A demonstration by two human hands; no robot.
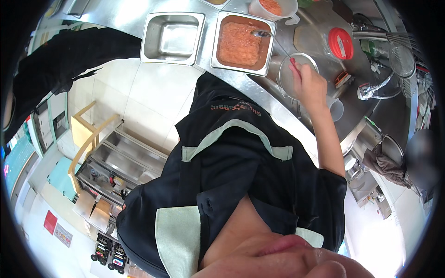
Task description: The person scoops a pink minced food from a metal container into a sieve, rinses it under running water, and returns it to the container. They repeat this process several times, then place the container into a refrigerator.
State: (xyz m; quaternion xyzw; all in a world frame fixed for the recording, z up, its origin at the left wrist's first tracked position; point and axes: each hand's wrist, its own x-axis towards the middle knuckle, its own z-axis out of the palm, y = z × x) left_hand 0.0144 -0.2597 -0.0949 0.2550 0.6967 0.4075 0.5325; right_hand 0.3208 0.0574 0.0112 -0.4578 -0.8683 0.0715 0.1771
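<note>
My right hand [308,85] grips the red handle of a long metal spoon [280,45]. The spoon's bowl rests at the orange minced food [240,45] in a rectangular steel pan [214,57]. This food covers the pan's bottom, and its surface looks wet. Below my hand stands a round translucent container [288,78], partly hidden by the fingers. To the left of the filled pan is a second steel pan [174,38] with nothing in it. My left hand is out of view.
A white plastic jug [259,8] holding orange food stands behind the filled pan. On the right are a red-lidded container [340,43], an orange-backed brush [343,79], a faucet [365,91] and whisks [399,38]. A person in black clothing [80,57] is at the left.
</note>
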